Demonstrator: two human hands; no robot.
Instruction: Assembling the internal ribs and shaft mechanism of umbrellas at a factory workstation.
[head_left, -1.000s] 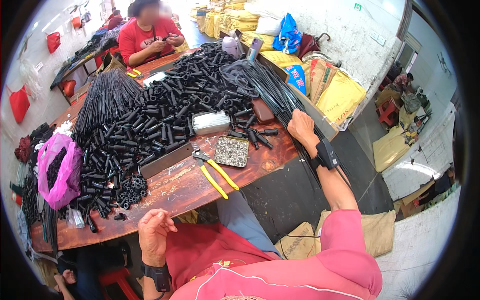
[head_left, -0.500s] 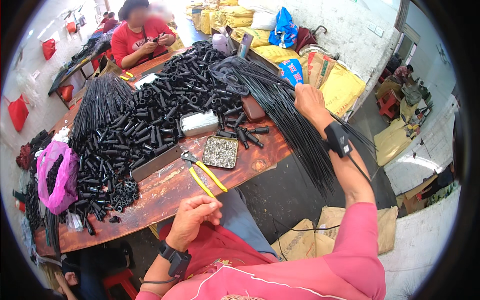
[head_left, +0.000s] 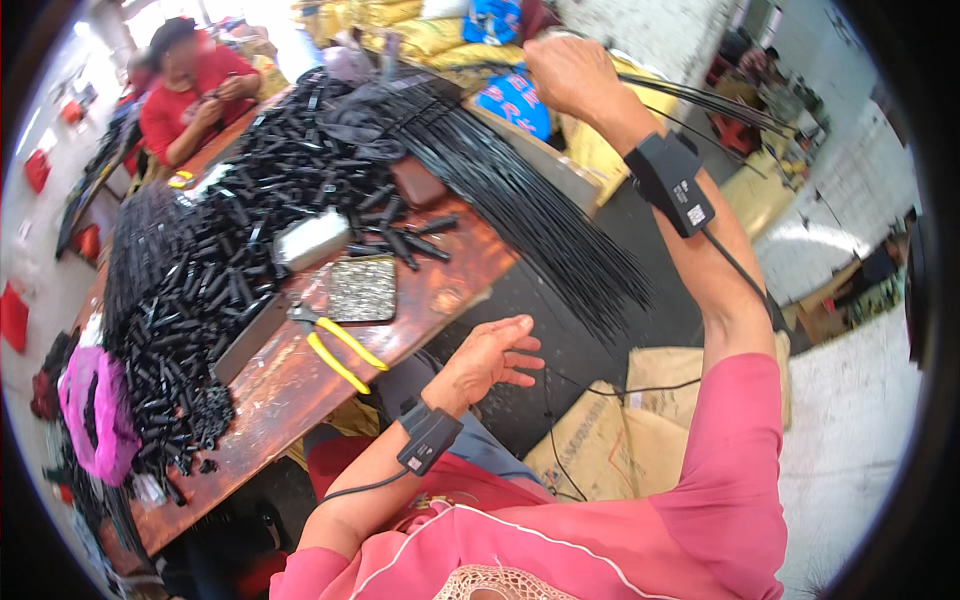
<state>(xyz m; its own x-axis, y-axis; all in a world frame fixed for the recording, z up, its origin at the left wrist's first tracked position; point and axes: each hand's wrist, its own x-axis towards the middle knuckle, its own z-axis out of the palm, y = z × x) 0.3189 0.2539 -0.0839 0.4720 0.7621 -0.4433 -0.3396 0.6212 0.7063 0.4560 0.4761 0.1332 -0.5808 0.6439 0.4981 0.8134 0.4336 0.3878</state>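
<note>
My right hand (head_left: 575, 78) is raised at the upper right with its fingers closed round a few thin black rods (head_left: 690, 90), whose ends stick out past the wrist. Below and left of it, a large bundle of similar rods (head_left: 525, 195) lies across the table corner and hangs over the edge. My left hand (head_left: 490, 360) is in front of the table edge, fingers spread, holding nothing. Pliers with yellow handles (head_left: 345, 345) lie on the wooden table near it, beside a square tin (head_left: 393, 300) of small metal pieces.
Black tubular parts (head_left: 230, 240) form a big heap on the table, with a whitish block (head_left: 312, 240) and a brown box (head_left: 420, 183) alongside. A pink bag (head_left: 98, 415) sits at the left end. Across the table a person in red (head_left: 190, 95) works. Yellow sacks (head_left: 395, 45) stand behind.
My right hand has lifted up and left, with thin rods now trailing to its right. My left hand has moved right and opened. The whole view has shifted.
</note>
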